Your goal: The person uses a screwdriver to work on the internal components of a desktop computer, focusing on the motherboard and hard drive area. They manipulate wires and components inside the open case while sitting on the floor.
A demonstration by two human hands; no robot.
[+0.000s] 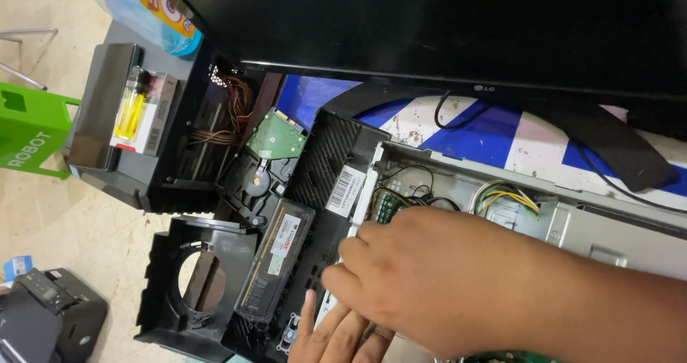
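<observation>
While both hands work over the open PC case point(458, 173) on the desk point(501, 144), right hand point(422, 277) lies palm-down across the case edge, fingers curled together, tips on the white strip point(361, 205) next to the black vented drive cage point(325, 159); can't tell if it's pinching anything. Left hand point(340, 338) sits just below it at frame bottom, fingers straight and together, tips touching the cage's lower end. RAM stick in clear blister pack point(275, 259) rests on the cage, just left of both hands. Bare HDD w/ green PCB point(275, 137) further up. Black fan shroud point(197, 277) left of the RAM. Yellow/green wire bundle point(508, 195) inside case. Monitor point(429, 26) up top. Yellow lighter point(132, 105) on a box, far left.
</observation>
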